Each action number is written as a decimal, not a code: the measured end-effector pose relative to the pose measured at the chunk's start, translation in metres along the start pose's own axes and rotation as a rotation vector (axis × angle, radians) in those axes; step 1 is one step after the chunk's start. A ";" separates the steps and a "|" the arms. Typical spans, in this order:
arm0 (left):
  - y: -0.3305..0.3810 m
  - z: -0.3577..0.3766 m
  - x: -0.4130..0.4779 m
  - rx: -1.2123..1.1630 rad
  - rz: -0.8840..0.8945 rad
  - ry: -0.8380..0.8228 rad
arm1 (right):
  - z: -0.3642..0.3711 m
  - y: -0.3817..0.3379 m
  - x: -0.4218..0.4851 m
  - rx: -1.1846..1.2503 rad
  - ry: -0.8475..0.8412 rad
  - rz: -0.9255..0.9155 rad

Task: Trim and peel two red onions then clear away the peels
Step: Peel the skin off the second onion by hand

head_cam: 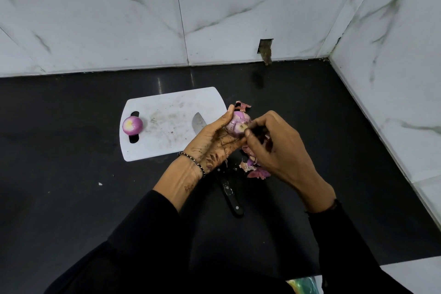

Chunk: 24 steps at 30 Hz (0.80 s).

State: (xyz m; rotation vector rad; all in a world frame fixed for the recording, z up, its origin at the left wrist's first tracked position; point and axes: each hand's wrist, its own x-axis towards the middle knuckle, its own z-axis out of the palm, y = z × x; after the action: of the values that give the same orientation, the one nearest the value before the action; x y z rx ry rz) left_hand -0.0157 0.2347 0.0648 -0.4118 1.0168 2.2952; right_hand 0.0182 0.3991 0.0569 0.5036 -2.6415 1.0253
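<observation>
1. Head view: the left hand cups a red onion above the black tabletop, its grip curled round the bulb.
2. The right hand pinches at that onion's cut end, grip closed on it.
3. A peeled onion sits at the left edge of the white cutting board.
4. A knife lies partly under the left hand, and loose peels lie below the right.

Glossy black counter, scuffed white plastic cutting board (stained), shiny metal knife blade, veined marble-look wall.
</observation>
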 end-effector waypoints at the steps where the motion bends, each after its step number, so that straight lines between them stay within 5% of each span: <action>1: 0.001 -0.001 0.000 -0.001 -0.023 0.010 | -0.003 0.001 -0.001 0.021 0.015 0.004; 11: 0.005 -0.007 -0.004 0.286 -0.165 -0.026 | -0.012 0.010 -0.013 0.004 0.072 0.025; 24: 0.005 0.006 -0.003 0.454 -0.083 -0.035 | -0.004 0.001 -0.006 0.003 0.054 -0.072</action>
State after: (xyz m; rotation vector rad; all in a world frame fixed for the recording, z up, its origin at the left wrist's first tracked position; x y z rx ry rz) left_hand -0.0167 0.2354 0.0728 -0.2190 1.4268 1.9142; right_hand 0.0235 0.4039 0.0569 0.5594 -2.5559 1.0067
